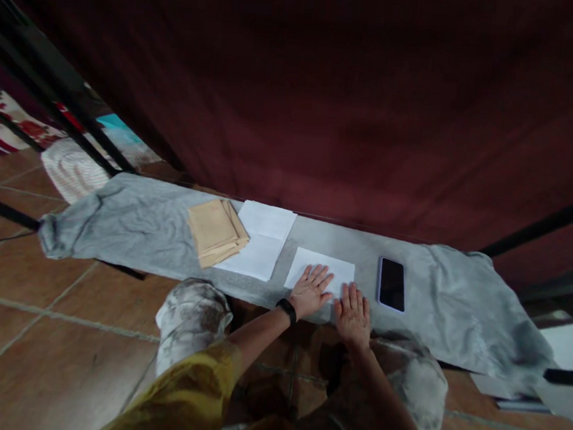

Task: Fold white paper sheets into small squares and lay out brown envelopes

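Observation:
A sheet of white paper (327,261), seemingly folded, lies flat on the grey cloth in front of me. My left hand (311,289) presses on its lower middle with the fingers spread, a black band round the wrist. Beside it, my right hand (353,314) lies flat at the paper's lower right corner, fingers stretched out. Neither hand grips anything. To the left is a stack of larger white sheets (264,240), partly covered by a pile of brown paper envelopes (215,232). A phone (391,284) with a dark screen rests right of my right hand.
Grey cloth (136,218) covers the narrow bench, wrinkled at both ends. A dark red curtain (323,144) hangs just behind it. Black metal bars (3,209) stand at the sides. My knees are close to the front edge, above a tiled floor (53,355).

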Demonstrator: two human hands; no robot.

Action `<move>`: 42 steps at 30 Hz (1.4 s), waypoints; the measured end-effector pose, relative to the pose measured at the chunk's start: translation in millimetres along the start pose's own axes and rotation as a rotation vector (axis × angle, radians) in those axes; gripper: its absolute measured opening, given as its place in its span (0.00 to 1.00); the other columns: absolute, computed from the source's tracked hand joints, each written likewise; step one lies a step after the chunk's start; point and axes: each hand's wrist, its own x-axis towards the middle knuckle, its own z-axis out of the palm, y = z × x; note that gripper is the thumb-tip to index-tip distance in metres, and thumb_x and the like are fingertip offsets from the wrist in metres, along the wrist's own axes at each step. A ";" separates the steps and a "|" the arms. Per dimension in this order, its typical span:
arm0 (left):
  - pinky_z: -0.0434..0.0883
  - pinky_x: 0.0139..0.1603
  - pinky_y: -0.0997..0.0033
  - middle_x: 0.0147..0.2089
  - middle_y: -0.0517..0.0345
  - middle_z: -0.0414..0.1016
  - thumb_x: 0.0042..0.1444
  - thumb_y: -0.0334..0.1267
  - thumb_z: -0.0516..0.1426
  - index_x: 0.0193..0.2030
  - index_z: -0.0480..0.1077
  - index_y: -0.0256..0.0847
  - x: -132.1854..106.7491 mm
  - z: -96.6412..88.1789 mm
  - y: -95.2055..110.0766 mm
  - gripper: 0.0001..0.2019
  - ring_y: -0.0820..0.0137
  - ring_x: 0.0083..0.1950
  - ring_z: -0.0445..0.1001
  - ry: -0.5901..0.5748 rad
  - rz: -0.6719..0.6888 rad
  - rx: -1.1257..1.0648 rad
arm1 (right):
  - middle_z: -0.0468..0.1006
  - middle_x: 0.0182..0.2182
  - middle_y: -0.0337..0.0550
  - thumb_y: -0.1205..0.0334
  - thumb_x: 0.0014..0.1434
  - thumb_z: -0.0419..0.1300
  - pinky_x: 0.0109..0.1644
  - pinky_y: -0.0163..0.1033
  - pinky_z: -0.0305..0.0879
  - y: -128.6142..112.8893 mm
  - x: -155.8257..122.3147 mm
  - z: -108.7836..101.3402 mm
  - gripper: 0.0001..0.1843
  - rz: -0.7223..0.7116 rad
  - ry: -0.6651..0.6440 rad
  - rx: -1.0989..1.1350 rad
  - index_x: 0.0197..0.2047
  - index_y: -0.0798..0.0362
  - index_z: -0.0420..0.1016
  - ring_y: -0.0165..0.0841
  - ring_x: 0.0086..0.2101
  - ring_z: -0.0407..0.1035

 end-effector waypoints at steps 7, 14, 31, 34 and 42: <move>0.46 0.75 0.47 0.74 0.48 0.56 0.69 0.49 0.46 0.71 0.57 0.41 -18.5 -4.5 -9.6 0.27 0.58 0.74 0.54 0.003 0.070 0.134 | 0.61 0.68 0.57 0.56 0.72 0.43 0.68 0.58 0.50 -0.8 1.6 1.4 0.29 0.003 0.043 -0.035 0.71 0.58 0.57 0.48 0.65 0.57; 0.44 0.75 0.47 0.74 0.45 0.56 0.69 0.46 0.45 0.72 0.56 0.37 -16.0 -5.7 -6.0 0.28 0.58 0.75 0.53 -0.038 0.080 0.163 | 0.60 0.68 0.59 0.56 0.73 0.40 0.69 0.54 0.51 -25.3 16.0 5.8 0.29 -0.079 0.044 0.024 0.70 0.63 0.58 0.45 0.68 0.52; 0.50 0.75 0.51 0.75 0.47 0.53 0.70 0.51 0.43 0.73 0.53 0.35 -30.3 -0.7 -17.4 0.31 0.60 0.76 0.49 0.076 -0.172 0.064 | 0.58 0.69 0.61 0.54 0.73 0.43 0.67 0.59 0.52 -16.3 15.7 13.0 0.30 0.069 0.131 -0.096 0.72 0.58 0.55 0.50 0.65 0.58; 0.51 0.74 0.50 0.74 0.44 0.53 0.69 0.51 0.42 0.73 0.53 0.32 -36.7 -0.2 -20.3 0.32 0.59 0.76 0.50 0.111 -0.276 0.095 | 0.57 0.69 0.62 0.54 0.73 0.43 0.66 0.59 0.51 -17.5 16.4 13.5 0.30 0.079 0.126 -0.104 0.72 0.58 0.55 0.51 0.65 0.57; 0.51 0.74 0.51 0.74 0.42 0.55 0.68 0.51 0.44 0.73 0.53 0.31 -46.5 -0.4 -21.4 0.33 0.56 0.76 0.51 0.135 -0.365 0.100 | 0.59 0.68 0.62 0.54 0.72 0.44 0.67 0.58 0.51 -22.7 17.5 4.5 0.29 0.110 0.092 -0.128 0.71 0.58 0.57 0.51 0.65 0.58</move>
